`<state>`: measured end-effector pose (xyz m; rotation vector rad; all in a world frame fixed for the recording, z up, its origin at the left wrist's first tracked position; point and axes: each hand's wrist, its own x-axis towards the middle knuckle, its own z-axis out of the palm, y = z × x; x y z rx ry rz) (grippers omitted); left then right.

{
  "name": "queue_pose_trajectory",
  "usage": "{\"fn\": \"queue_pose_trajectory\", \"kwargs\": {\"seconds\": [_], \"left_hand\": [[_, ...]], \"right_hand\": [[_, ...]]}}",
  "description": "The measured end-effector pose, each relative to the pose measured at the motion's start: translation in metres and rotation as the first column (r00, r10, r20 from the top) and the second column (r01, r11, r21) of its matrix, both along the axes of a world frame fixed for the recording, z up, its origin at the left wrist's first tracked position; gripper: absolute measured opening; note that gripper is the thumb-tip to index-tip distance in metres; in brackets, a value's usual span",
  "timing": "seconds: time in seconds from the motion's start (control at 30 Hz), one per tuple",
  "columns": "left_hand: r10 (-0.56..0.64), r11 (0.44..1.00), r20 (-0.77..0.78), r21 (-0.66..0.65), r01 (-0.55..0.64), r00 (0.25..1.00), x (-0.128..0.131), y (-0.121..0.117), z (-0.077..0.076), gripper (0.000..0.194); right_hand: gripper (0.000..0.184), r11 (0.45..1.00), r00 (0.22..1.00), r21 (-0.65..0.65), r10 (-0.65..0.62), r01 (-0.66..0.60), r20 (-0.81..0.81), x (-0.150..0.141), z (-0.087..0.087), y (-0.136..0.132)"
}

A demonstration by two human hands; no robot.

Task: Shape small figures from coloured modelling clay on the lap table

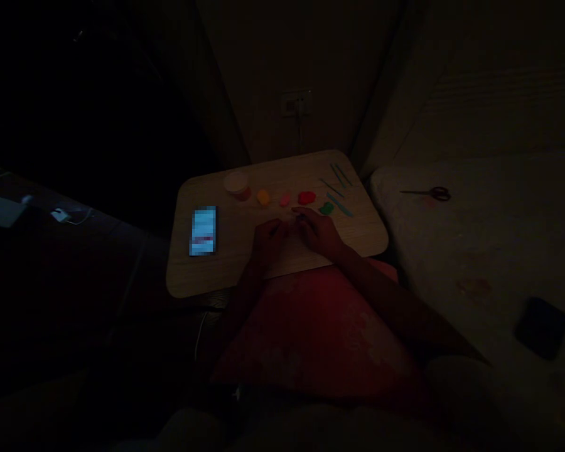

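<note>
The scene is very dark. On a small wooden table (226, 270) my left hand (267, 240) and my right hand (317, 231) rest close together near the middle. Their fingertips meet around something small that I cannot make out. Just beyond them lie lumps of modelling clay: orange (263, 197), pink (285, 199), red (306, 198) and green (326, 208). Thin teal modelling tools (339, 176) lie at the table's far right.
A lit phone (203, 231) lies on the table's left part. A small round tub (236, 183) stands at the back. Scissors (433, 193) and a dark flat object (541, 326) lie on the pale surface to the right. A red cushion (311, 326) is on my lap.
</note>
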<state>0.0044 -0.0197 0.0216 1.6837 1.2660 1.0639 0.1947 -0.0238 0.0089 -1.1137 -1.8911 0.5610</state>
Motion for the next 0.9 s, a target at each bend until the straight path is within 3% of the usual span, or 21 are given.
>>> {"fn": "queue_pose_trajectory", "kwargs": {"seconds": [0.23,0.5,0.7,0.9], "left_hand": [[0.007,1.000,0.008,-0.003,-0.007,1.000,0.0010,-0.0004,0.0013,0.034],[-0.009,1.000,0.010,0.012,0.009,1.000,-0.0001,0.0015,-0.0018,0.034],[-0.007,1.000,-0.008,0.005,0.007,1.000,0.0000,0.0005,0.0011,0.036],[0.001,1.000,-0.018,-0.010,-0.001,1.000,0.0008,-0.0009,0.0040,0.037]], "right_hand": [[0.030,1.000,1.000,-0.006,0.021,-0.021,-0.002,-0.0004,0.0007,0.0003],[0.019,0.997,0.998,-0.029,-0.064,0.064,0.020,0.0004,0.0016,-0.0009],[0.039,0.998,0.998,0.039,-0.059,0.059,0.021,0.0004,0.0036,-0.0022],[0.061,0.999,0.999,0.011,-0.033,0.033,0.021,0.0011,0.0037,-0.0017]]}}
